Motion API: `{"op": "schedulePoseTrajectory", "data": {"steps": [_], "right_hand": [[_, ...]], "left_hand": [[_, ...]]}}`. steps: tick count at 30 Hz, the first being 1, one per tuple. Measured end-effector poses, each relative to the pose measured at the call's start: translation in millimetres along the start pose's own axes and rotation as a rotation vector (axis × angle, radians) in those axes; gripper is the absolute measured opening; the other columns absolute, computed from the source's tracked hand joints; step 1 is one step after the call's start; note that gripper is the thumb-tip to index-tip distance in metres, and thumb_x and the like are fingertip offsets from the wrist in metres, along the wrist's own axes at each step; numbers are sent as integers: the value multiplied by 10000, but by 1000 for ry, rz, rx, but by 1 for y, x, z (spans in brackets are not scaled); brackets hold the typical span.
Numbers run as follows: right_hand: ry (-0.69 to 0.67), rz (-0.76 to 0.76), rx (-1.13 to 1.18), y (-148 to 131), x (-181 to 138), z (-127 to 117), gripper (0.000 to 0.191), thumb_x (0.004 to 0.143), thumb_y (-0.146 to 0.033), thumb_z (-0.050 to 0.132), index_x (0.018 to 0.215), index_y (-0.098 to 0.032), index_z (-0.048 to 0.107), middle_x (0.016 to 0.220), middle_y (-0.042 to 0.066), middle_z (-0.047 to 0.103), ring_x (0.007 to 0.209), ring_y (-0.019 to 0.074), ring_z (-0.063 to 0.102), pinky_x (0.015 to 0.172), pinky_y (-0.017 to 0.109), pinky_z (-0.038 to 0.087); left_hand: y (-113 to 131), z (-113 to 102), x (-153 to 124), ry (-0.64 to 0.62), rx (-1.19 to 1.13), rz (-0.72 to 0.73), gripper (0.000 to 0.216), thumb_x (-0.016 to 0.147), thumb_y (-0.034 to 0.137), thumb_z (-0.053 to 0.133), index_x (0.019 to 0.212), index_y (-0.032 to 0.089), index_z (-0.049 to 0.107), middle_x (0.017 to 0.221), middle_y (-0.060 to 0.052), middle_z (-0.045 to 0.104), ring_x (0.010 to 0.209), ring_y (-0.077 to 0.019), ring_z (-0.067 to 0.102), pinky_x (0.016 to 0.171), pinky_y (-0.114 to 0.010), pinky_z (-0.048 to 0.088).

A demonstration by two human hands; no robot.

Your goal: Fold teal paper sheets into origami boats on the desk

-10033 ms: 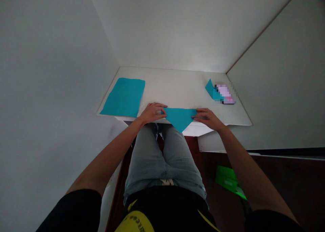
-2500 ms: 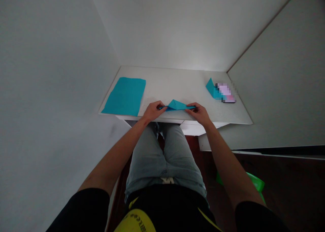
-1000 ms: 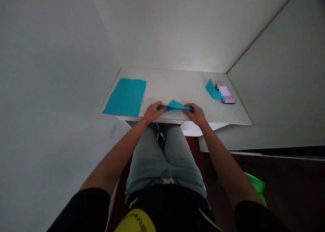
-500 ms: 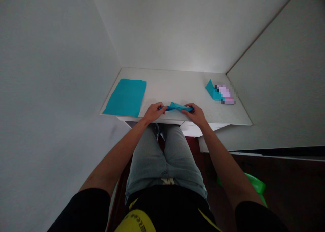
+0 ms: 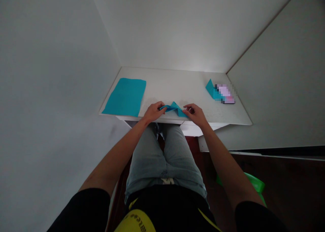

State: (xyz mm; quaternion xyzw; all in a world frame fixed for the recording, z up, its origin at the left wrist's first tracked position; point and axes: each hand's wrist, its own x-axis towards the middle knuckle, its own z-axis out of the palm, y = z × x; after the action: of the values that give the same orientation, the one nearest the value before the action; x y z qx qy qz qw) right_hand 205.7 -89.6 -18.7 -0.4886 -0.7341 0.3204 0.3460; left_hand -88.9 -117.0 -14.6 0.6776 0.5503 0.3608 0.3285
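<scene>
Head view: crumpled-up teal fold at the near edge

So the folded teal paper [image 5: 174, 108] is small and bunched, with a little peak in the middle, sitting on the white surface [image 5: 182, 84] right at its near edge. Left hand [image 5: 153, 112] fingers pinch its left end, and right hand [image 5: 195, 114] fingers close narrowly on its right corner. A flat teal sheet [image 5: 125, 96] lies far left, and another teal fold [image 5: 210, 88] far right.

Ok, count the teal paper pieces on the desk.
3. A flat sheet at the desk's left; a folded piece between left hand and right hand at the front edge; a third far right, partly hidden by a blurred object.
</scene>
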Motion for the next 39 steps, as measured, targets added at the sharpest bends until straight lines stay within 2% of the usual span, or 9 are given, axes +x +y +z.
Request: {"op": "schedulePoseTrajectory", "data": {"steps": [4,7,14,27,35,39], "right_hand": [[25,-15,-48,1,0,1,539,896,-755,698,1069,-249,761,877,52,709,703,198,616,690,381,536],[58,-54,-100,2,1,1,509,927,-741,672,1039,-254,769,906,64,708,724,208,618,726,398,546],[112,-151,-305,4,3,2,459,940,-702,695,1044,-267,796,1026,102,724,970,299,671,948,494,522],[80,-118,-335,5,5,1,295,911,-503,772,1081,-266,816,1110,114,731,1049,339,664,962,511,500],[87,-201,-353,9,2,3,533,905,-735,725,1140,-264,810,1158,116,691,1109,334,637,1013,509,491],[97,-194,-369,8,2,5,590,885,-783,716,1137,-260,814,1166,123,669,1110,339,634,1023,520,494]], "left_hand": [[-7,3,1,-14,-38,17,201,952,417,681,1011,227,709,827,-5,799,740,-175,720,752,-302,535],[-10,4,1,-25,-38,18,193,945,402,686,1020,228,721,828,-8,802,769,-184,738,778,-315,545],[-9,3,1,-27,22,22,145,918,356,698,978,230,740,801,-1,794,729,-181,706,714,-306,508],[0,-2,0,-91,39,67,150,898,339,718,964,210,756,777,-9,789,691,-165,667,689,-292,465],[0,-1,0,-71,88,69,160,887,323,738,973,195,781,803,-13,778,711,-159,653,676,-280,435],[-1,0,0,-67,79,65,176,887,324,749,1001,194,782,814,-10,774,702,-152,651,673,-272,440]]}}
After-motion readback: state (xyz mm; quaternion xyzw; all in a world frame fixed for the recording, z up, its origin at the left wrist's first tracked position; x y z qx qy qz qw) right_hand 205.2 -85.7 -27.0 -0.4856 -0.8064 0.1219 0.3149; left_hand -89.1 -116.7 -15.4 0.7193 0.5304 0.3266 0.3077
